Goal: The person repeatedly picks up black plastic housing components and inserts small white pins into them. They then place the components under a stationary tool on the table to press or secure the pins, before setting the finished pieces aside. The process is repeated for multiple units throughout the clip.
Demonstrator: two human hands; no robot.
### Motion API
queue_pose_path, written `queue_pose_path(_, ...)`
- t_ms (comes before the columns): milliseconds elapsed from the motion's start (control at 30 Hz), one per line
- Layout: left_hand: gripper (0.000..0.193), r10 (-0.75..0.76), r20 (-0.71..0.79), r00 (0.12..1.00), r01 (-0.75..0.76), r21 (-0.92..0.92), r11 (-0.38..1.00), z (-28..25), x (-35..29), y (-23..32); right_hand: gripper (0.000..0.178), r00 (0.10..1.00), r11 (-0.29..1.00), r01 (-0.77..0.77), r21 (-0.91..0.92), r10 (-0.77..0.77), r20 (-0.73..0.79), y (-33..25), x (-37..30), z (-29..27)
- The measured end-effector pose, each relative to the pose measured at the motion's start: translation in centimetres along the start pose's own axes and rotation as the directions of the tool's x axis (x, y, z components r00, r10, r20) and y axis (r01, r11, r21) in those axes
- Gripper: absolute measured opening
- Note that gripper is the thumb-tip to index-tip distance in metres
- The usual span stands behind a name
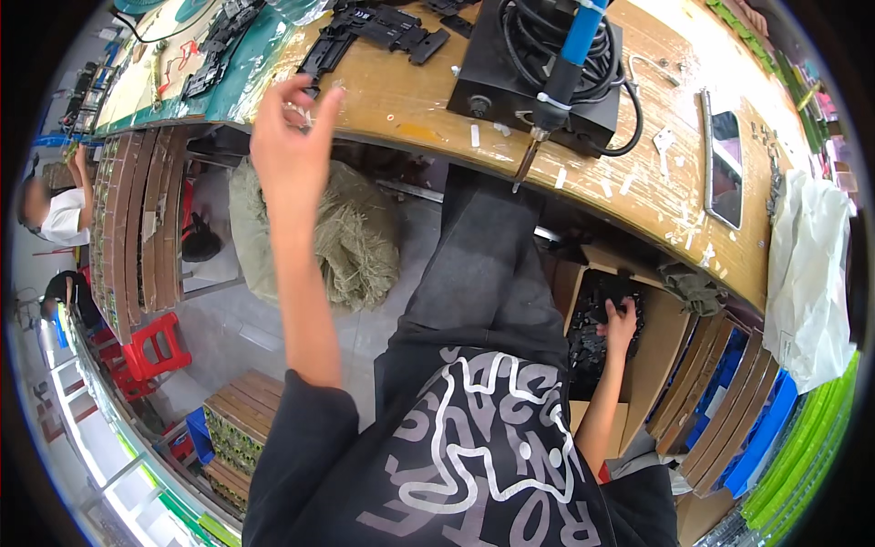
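Observation:
My left hand [293, 137] is raised at the front edge of the wooden workbench [401, 128]. Its fingers are bent and apart, and I make out nothing held in them. Just beyond it lie several black plastic parts [378, 32]. Low on the right, my right hand [620, 324] reaches into a cardboard box [658, 351] beside my leg. Many small black plastic pieces [588, 351] fill that box. The fingers of this hand are spread and curved over the pieces; their tips are partly lost against the dark pile.
A soldering iron [556, 91] with a blue handle rests on a black box-shaped unit [492, 87] with coiled cable. A phone [725, 169] and white scraps lie to its right. A white bag [807, 283] hangs at the right edge. Below are a greenish sack [351, 232] and a red stool [155, 351].

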State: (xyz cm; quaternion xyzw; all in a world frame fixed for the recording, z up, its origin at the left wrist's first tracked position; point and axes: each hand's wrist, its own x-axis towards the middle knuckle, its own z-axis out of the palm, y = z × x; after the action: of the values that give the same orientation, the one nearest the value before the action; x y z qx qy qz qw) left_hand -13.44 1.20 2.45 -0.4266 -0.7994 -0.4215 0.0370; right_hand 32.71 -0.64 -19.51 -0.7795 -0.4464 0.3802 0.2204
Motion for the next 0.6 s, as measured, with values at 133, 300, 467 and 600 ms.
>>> queue_pose_path(133,0.051,0.375,0.004,0.927,-0.366,0.224,0.903,2.7,5.2,-3.9,0.041,0.948,0.946,-0.306,0.104,0.313,-0.059,14.8,3.4,-1.4)
queue_pose_path(300,0.049,0.222,0.273,0.936,-0.262,0.121,0.957,1.6,7.3,-3.8,0.039,0.921,0.867,-0.364,0.342,0.391,-0.011,12.6,1.6,-4.4)
queue_pose_path(467,0.038,0.333,0.357,0.873,-0.442,0.287,0.85,0.5,8.1,-3.0,0.027,0.999,0.893,0.031,0.449,-0.033,-0.002,-5.5,-1.7,-10.0)
queue_pose_path(600,0.038,0.384,0.331,0.862,-0.507,0.57,0.646,-2.6,7.0,-1.3,0.02,0.919,0.854,0.362,0.375,-0.394,0.009,-19.1,-4.3,-13.9)
